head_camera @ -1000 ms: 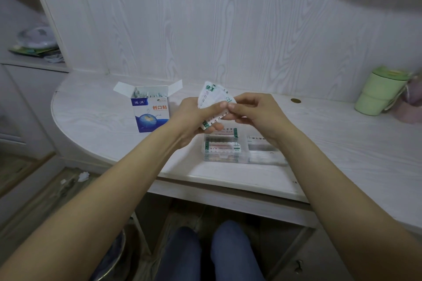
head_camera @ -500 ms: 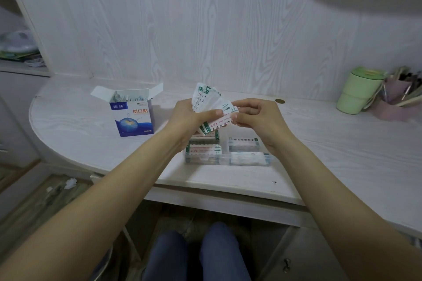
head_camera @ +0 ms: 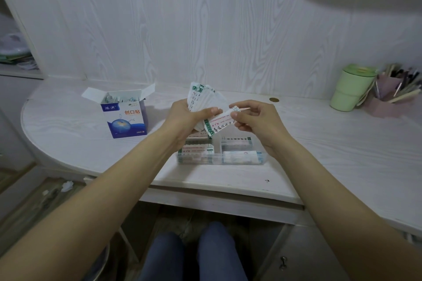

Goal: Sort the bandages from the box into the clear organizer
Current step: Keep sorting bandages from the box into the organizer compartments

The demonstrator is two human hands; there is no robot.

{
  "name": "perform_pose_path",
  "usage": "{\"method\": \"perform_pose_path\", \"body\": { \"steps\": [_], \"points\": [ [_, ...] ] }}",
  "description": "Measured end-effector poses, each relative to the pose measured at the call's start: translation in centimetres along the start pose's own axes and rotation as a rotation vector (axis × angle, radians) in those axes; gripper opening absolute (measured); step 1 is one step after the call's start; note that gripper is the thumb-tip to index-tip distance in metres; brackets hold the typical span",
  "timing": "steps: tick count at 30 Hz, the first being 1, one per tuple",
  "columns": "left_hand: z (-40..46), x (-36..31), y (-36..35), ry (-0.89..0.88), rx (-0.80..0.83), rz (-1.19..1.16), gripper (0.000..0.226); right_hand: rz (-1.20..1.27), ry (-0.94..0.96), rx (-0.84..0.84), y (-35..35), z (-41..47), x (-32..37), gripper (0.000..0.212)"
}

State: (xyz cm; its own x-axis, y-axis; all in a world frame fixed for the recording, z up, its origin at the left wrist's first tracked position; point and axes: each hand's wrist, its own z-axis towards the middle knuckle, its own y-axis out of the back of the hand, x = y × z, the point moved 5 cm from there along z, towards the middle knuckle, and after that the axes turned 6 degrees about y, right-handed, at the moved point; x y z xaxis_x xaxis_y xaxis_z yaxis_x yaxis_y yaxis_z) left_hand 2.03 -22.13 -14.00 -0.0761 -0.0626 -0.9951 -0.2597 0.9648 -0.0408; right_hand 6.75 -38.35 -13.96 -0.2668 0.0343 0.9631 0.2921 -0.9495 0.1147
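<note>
Since a moment ago, right hand has pinched one bandage partly free of the fan gripped in left hand, above the part-filled clear organizer; the open box still holds more.

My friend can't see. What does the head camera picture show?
A person's left hand holds a fan of bandages while the right hand pinches one bandage from it, above a clear organizer with bandages inside. An open blue box stands to the left on the white desk.
</note>
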Motion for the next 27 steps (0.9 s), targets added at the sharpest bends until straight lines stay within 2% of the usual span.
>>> {"method": "perform_pose_path", "body": {
  "steps": [3,9,11,13,17,27],
  "points": [
    [0.2,-0.1,-0.1,0.005,-0.023,0.016,0.017,-0.003,-0.017,0.001,0.5,0.2,-0.3,0.006],
    [1.0,-0.5,-0.2,-0.013,-0.035,-0.016,0.02,-0.003,-0.097,-0.12,2.9,0.8,-1.4,0.009],
    [1.3,-0.4,-0.4,-0.016,-0.027,0.01,0.027,-0.096,-0.121,-0.171,3.6,1.0,-2.1,0.008],
    [1.6,-0.1,-0.7,-0.018,-0.019,0.04,0.03,-0.296,-0.125,-0.188,4.2,1.1,-2.6,0.008],
    [2.0,0.5,-0.8,0.012,-0.016,0.021,0.028,-0.64,-0.101,-0.046,3.4,1.4,-3.1,0.008],
    [1.8,0.7,-0.3,0.008,-0.012,0.03,0.031,-0.957,-0.06,0.113,1.1,2.1,-2.8,0.008]
  ]
}}
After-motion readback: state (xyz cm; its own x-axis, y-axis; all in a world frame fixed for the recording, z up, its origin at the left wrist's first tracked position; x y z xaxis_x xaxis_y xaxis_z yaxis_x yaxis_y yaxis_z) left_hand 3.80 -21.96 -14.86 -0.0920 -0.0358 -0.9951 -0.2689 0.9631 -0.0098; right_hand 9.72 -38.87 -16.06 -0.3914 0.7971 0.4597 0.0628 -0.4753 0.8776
